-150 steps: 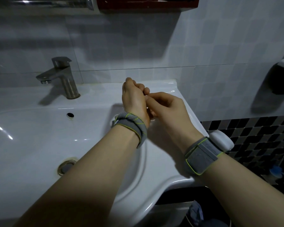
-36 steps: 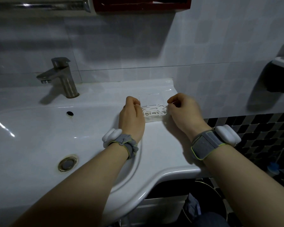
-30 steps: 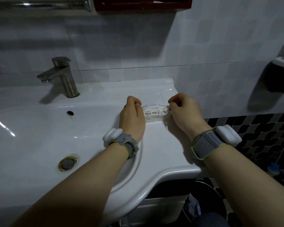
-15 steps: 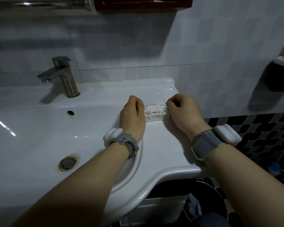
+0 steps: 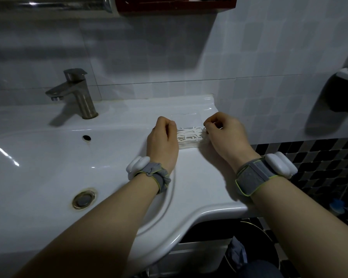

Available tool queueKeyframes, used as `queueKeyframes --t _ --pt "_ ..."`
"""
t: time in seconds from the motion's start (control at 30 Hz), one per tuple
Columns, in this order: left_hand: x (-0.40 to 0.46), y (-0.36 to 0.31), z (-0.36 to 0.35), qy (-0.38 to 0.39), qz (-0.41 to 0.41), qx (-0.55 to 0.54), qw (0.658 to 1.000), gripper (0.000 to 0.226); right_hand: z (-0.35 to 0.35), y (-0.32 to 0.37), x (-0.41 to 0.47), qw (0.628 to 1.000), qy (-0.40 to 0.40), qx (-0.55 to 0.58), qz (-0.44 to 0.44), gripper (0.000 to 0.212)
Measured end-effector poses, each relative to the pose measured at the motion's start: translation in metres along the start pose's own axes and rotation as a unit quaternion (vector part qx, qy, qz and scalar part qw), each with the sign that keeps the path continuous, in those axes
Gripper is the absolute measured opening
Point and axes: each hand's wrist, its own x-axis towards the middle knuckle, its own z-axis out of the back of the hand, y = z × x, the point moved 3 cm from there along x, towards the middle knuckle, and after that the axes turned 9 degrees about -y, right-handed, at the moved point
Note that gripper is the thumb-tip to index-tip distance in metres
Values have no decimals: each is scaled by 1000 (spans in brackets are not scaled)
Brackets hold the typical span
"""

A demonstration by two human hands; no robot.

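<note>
A small white soap dish (image 5: pixel 189 137) with an openwork lattice top sits on the right-hand ledge of the white washbasin (image 5: pixel 199 177). My left hand (image 5: pixel 162 141) grips its left end with curled fingers. My right hand (image 5: pixel 224 133) pinches its right end, fingers curled inward. The two ends of the dish are hidden under my fingers. Both wrists carry grey bands with white pods.
A brushed metal tap (image 5: pixel 76 93) stands at the back left. The basin bowl has an overflow hole (image 5: pixel 86 138) and a drain (image 5: pixel 84 199). A tiled wall rises just right of the ledge, with a dark wall-mounted holder (image 5: pixel 344 93) further right. A bin (image 5: pixel 249 249) stands below.
Five seconds ago my hands were clasped together above the ledge with no dish in sight. Over the last second both hands stay on the dish ends, shifting only slightly.
</note>
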Motion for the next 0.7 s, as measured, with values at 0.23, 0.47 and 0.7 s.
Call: queueKeyframes --t 0.23,0.47,0.7 --pt "2 2 -3 -4 26 -12 1000 17 0 1 -2 1000 8 17 0 15" --pt "3 1 -3 -15 43 -20 999 18 1 3 -3 999 9 49 -12 19" --pt "3 0 -3 2 42 -22 999 16 -3 -2 0 999 21 44 1 18"
